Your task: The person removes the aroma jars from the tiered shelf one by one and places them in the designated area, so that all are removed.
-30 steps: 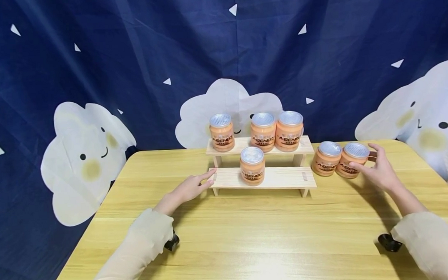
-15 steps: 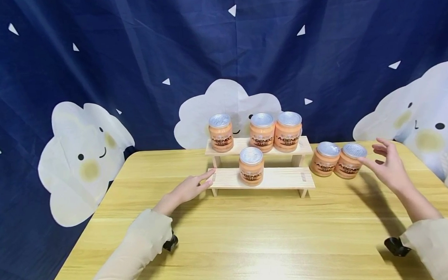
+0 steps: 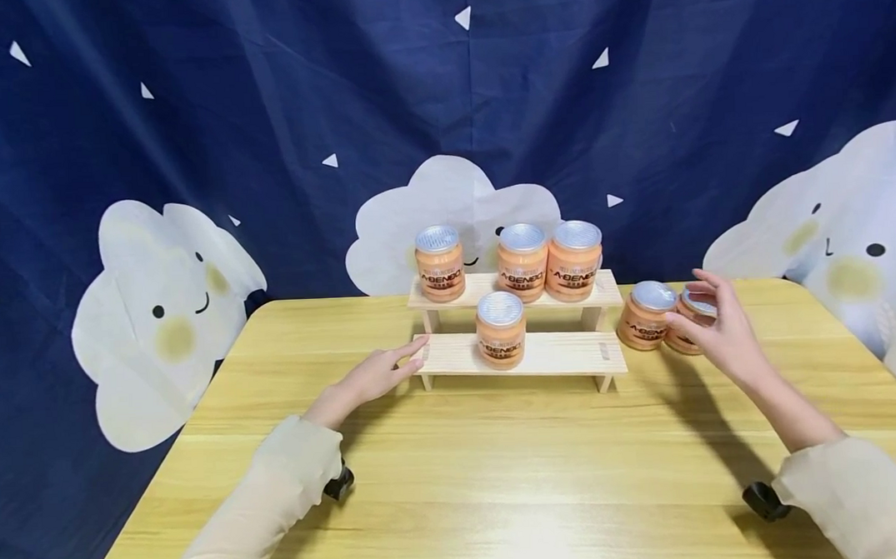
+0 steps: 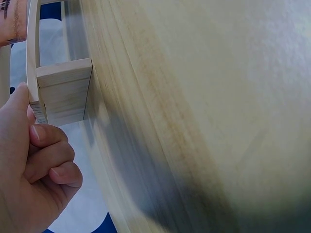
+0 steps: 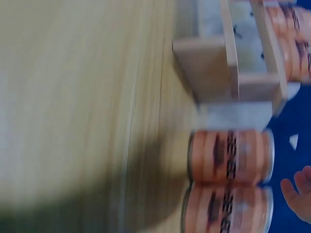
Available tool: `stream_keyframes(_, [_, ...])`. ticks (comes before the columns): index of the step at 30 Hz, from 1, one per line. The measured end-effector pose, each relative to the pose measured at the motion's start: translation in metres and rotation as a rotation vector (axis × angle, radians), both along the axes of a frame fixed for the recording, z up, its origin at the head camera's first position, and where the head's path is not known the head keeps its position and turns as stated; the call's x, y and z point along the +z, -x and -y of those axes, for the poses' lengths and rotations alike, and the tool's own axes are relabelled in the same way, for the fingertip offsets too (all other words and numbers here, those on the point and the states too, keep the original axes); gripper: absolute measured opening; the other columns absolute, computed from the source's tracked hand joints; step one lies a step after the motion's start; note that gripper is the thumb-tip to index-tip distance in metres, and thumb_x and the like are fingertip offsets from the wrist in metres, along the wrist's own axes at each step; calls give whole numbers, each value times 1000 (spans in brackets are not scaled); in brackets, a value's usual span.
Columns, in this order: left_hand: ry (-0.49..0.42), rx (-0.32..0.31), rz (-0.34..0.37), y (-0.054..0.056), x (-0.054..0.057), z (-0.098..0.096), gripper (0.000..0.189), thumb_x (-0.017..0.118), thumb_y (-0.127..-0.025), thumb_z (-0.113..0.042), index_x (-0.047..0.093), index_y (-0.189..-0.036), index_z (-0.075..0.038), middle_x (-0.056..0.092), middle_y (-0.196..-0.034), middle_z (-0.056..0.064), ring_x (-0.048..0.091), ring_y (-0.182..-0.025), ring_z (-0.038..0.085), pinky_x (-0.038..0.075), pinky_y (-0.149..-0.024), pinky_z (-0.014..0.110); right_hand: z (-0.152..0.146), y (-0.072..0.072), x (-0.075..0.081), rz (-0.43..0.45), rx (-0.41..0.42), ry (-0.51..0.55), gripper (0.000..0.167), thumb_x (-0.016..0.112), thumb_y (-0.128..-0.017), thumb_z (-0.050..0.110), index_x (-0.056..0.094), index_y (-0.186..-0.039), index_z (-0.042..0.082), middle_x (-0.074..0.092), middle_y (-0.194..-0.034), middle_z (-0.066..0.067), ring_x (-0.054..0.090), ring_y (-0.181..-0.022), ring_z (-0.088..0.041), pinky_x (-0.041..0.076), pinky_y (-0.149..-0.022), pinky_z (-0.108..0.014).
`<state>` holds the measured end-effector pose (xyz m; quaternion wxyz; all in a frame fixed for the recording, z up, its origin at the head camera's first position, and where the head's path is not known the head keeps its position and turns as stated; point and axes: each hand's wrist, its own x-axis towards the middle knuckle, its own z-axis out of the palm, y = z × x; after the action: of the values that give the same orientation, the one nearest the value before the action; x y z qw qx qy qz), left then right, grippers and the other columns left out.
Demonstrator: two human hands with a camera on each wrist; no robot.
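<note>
A two-tier wooden shelf (image 3: 564, 351) stands near the table's back edge. My left hand (image 3: 373, 376) holds the lower board's left end; the left wrist view shows its fingers (image 4: 53, 155) curled beside that end. Orange jars with silver lids stand upright: one jar (image 3: 501, 331) on the lower board, a jar (image 3: 440, 265) at the upper left, and two touching jars (image 3: 523, 264) at the upper right. Right of the shelf, two more jars stand side by side, a left jar (image 3: 646, 317) and a partly hidden right jar (image 3: 683, 340). My right hand (image 3: 724, 334) hovers there, fingers parted, holding nothing.
The wooden table (image 3: 487, 478) carries everything. Behind it hangs a dark blue curtain (image 3: 289, 86) printed with white clouds. A black wrist device (image 3: 765, 501) shows below the right sleeve, another black device (image 3: 339, 482) below the left.
My right hand let go of the rightmost jar and drew back right, then came left again above the two jars. The left hand has stayed at the shelf.
</note>
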<state>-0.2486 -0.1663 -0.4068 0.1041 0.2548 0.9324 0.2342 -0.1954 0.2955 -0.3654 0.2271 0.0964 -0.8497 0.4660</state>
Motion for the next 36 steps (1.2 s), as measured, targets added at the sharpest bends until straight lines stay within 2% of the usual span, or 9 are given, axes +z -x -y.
stream_keyframes(3, [4,-3,-7,1,0,0,54,38,-96,-44,25,-145,-26,37,-54,-3,20,-39,8,39,-81,36,17,-2,0,-26,58,2,68,66,-79,-6,28,-135,-7,44,-112,5,43,-99,6,37,-77,-4])
stream_keyframes(6, [13,-3,-11,1,-1,0,54,38,-97,-43,25,-145,-26,42,-55,1,22,-40,8,39,-83,37,34,-3,-1,-41,109,-14,66,67,-77,-9,31,-133,-8,48,-113,-12,44,-100,4,38,-75,-5])
stream_keyframes(9, [17,-2,-20,0,0,0,53,39,-97,-41,26,-145,-25,54,-69,8,25,-41,9,39,-84,38,50,-4,-3,-40,143,-37,66,68,-76,-7,32,-132,-8,48,-113,-25,43,-99,6,37,-76,-5])
stream_keyframes(14, [29,2,-11,-1,1,0,53,40,-97,-40,25,-145,-25,55,-73,11,27,-42,10,39,-84,38,73,-3,-10,5,207,-22,66,68,-77,-4,32,-132,-7,50,-113,-25,44,-99,6,38,-79,-9])
stream_keyframes(18, [25,-2,-7,-1,2,0,53,39,-97,-40,25,-146,-25,56,-77,13,26,-43,10,38,-85,38,87,0,-15,52,251,-12,67,68,-78,-2,32,-134,-4,49,-114,-21,47,-103,-12,45,-80,-25])
stream_keyframes(24, [24,-6,-13,-1,2,0,53,39,-97,-40,25,-145,-25,61,-106,17,27,-43,9,38,-85,38,109,7,-23,105,309,10,70,70,-78,-1,30,-135,-2,48,-115,-24,46,-107,-33,44,-84,-48])
stream_keyframes(28, [30,-3,-11,-1,3,0,53,39,-97,-42,25,-145,-26,60,-107,16,29,-45,10,39,-84,38,126,9,-25,151,370,55,72,69,-78,-1,26,-136,-3,44,-118,-28,44,-111,-41,42,-89,-51])
stream_keyframes(34, [41,-4,2,-1,4,-1,53,38,-97,-42,24,-146,-26,55,-74,11,28,-45,10,38,-84,38,148,12,-21,186,387,60,79,70,-78,4,22,-140,1,42,-124,-29,46,-112,-42,43,-88,-49])
stream_keyframes(36, [44,-5,5,-1,4,-1,53,38,-97,-43,24,-146,-27,59,-81,14,30,-46,11,39,-86,38,154,13,-20,188,393,70,81,71,-78,4,21,-141,1,42,-124,-28,47,-111,-42,43,-88,-49])
